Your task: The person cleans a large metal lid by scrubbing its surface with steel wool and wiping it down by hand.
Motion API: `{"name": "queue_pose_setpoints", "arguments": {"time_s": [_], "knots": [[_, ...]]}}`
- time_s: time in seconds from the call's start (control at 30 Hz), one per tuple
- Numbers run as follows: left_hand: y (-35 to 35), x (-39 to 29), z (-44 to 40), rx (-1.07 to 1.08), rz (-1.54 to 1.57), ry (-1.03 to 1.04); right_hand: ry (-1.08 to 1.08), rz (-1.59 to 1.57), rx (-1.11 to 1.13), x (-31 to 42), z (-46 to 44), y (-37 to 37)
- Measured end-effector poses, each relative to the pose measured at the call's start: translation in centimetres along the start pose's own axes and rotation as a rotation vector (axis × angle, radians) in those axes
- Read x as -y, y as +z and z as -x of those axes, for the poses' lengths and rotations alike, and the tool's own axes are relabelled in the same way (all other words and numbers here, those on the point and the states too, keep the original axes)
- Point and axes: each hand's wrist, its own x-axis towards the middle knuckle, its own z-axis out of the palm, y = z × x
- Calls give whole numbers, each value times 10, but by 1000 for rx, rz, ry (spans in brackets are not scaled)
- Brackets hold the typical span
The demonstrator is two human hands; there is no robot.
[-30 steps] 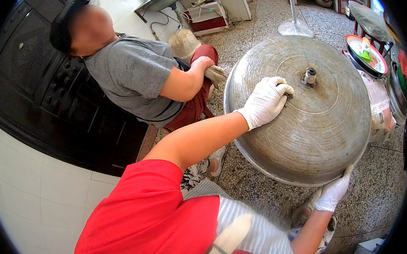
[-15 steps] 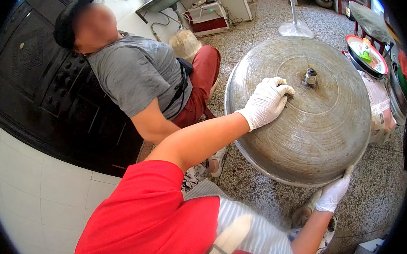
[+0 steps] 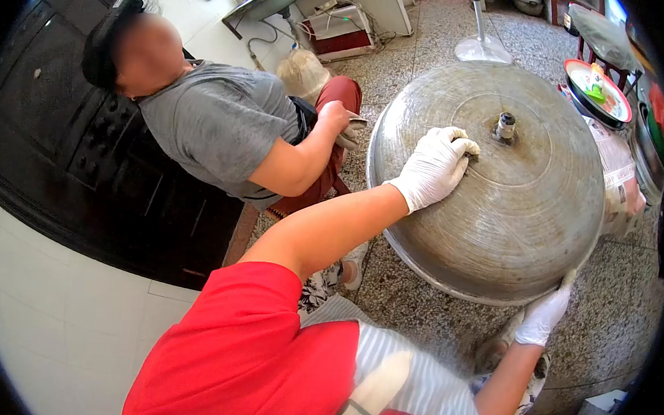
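Note:
A large, round, domed metal lid (image 3: pixel 529 219) fills the right middle of the view, scratched in swirls and wet-looking, with a metal knob stub (image 3: pixel 506 127) on top. My left hand (image 3: pixel 435 168), in a white glove, presses on its upper face left of the stub. Its fingers are curled over a small dark wad (image 3: pixel 469 158), mostly hidden beneath them. At the lid's near right rim, my gloved right hand (image 3: pixel 544 318) holds the edge, thumb on top and fingers out of sight below.
A person in a grey shirt (image 3: pixel 208 124) sits at left, a greyish cloth-like item (image 3: pixel 350 132) at their hand. Dishes on a tray (image 3: pixel 616 99) and a wrapped bundle (image 3: pixel 615 171) stand right of the lid. A stand base (image 3: pixel 482 49) is behind it.
The other person's forearm has swung up from low behind my left arm to their knee, where the greyish item now shows. My hands and the lid look almost unmoved.

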Motion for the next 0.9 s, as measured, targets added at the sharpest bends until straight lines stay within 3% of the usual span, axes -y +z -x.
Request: {"name": "queue_pose_setpoints", "arguments": {"time_s": [0.9], "knots": [[1, 1, -1, -26, -14, 24, 14, -4, 42, -3, -6, -8]]}}
